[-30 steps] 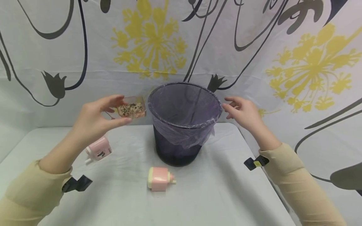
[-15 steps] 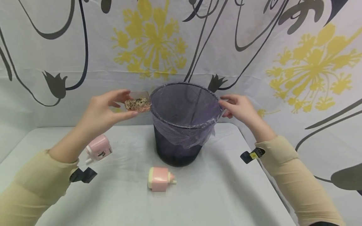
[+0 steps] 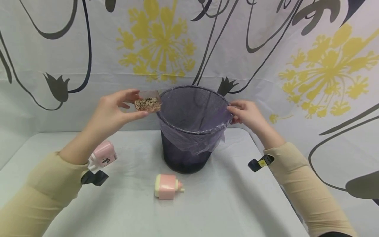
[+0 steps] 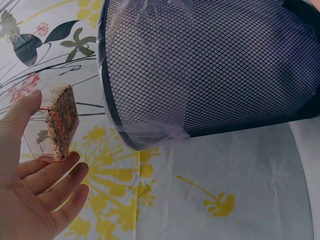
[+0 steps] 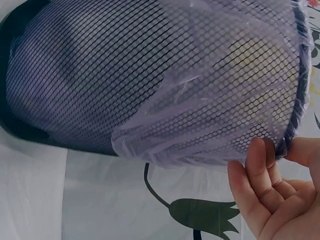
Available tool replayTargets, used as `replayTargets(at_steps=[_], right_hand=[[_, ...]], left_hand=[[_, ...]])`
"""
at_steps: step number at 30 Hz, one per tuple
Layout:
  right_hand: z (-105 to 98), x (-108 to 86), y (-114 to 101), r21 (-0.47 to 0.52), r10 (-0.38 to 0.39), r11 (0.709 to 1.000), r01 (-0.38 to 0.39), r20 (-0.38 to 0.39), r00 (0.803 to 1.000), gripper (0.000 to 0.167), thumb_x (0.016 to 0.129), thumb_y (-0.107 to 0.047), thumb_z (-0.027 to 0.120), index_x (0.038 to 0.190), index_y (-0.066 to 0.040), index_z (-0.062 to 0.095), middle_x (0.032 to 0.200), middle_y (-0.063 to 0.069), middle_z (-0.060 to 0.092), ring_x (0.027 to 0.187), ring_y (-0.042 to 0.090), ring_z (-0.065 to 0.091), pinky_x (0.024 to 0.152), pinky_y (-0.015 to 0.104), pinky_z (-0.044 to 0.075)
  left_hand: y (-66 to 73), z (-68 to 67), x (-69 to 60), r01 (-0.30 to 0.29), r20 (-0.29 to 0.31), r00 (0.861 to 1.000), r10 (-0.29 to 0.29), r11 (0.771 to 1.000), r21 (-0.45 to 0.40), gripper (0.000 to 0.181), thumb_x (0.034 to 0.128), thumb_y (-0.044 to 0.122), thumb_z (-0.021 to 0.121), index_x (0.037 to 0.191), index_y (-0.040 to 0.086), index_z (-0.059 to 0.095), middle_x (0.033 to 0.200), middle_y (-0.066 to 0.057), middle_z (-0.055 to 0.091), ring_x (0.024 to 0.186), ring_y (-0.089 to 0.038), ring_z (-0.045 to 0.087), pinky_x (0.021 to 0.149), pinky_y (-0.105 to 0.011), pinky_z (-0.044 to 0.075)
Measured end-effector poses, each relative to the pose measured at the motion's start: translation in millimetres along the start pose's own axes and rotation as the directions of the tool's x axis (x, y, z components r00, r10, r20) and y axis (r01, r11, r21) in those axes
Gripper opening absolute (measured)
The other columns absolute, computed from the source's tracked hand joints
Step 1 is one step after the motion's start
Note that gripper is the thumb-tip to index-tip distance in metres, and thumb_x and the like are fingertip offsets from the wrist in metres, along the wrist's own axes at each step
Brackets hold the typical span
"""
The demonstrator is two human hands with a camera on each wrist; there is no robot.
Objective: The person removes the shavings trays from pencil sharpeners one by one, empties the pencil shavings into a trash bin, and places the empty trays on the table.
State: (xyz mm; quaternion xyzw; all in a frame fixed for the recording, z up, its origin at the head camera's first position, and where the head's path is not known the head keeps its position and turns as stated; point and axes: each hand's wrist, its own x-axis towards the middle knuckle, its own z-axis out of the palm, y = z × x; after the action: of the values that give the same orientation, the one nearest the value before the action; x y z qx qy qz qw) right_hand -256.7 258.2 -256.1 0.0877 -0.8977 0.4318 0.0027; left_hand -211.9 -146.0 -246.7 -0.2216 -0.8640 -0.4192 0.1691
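Observation:
My left hand (image 3: 113, 107) holds a small clear box (image 3: 148, 101) between thumb and fingers, beside the left rim of the mesh bin. Dark and pale bits fill part of this clear box (image 4: 62, 122), as the left wrist view shows. The dark mesh bin (image 3: 186, 161) stands upright, with a thin purple bag (image 3: 192, 143) folded over its rim. My right hand (image 3: 247, 113) pinches the bin's right rim and the bag; in the right wrist view, the thumb and fingers of this hand (image 5: 280, 190) lie on either side of the rim.
A pink and cream bottle-shaped item (image 3: 167, 187) lies on the white table (image 3: 213, 210) in front of the bin. Another pink item (image 3: 105, 153) lies at the left, near my left forearm. A patterned curtain (image 3: 118, 65) hangs behind the table.
My left hand has moved right and up with the clear box, up to the bin's left rim. My right hand has moved left and taken hold of the right rim.

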Motion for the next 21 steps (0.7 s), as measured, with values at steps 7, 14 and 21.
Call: replayTargets(at_steps=[7,14,21], right_hand=[[2.2,0.9,2.8,0.155,0.01,0.988,-0.018,0.048,0.999,0.049,0.1,-0.02,0.052,0.134,0.013,0.043,0.069,-0.002,0.065,0.06,0.009,0.062,0.065,0.024,0.054],[2.3,1.4,4.0,0.197,0.001,0.98,-0.014,0.066,0.998,0.046,0.1,-0.02,0.051,0.131,0.014,0.046,0.074,0.0,0.064,0.061,0.01,0.061,0.067,0.026,0.056],[2.0,1.0,1.8,0.213,0.018,0.976,-0.033,0.071,0.997,0.045,0.1,-0.019,0.051,0.131,0.014,0.046,0.072,-0.001,0.064,0.061,0.01,0.061,0.065,0.024,0.055]], left_hand=[[2.3,5.0,5.9,0.011,0.016,1.0,-0.011,1.0,-0.009,0.063,0.0804,0.032,0.079,0.135,0.01,0.054,0.117,-0.007,0.065,0.106,-0.022,0.057,0.086,-0.04,0.046],[5.9,11.0,10.8,0.008,0.012,1.0,-0.008,1.0,-0.027,0.065,0.0796,0.029,0.08,0.135,0.008,0.053,0.118,-0.009,0.064,0.106,-0.023,0.057,0.087,-0.04,0.046],[7.9,16.7,15.8,0.013,0.009,1.0,-0.013,1.0,-0.022,0.066,0.0797,0.029,0.08,0.136,0.007,0.053,0.119,-0.009,0.064,0.106,-0.023,0.057,0.088,-0.04,0.046]])
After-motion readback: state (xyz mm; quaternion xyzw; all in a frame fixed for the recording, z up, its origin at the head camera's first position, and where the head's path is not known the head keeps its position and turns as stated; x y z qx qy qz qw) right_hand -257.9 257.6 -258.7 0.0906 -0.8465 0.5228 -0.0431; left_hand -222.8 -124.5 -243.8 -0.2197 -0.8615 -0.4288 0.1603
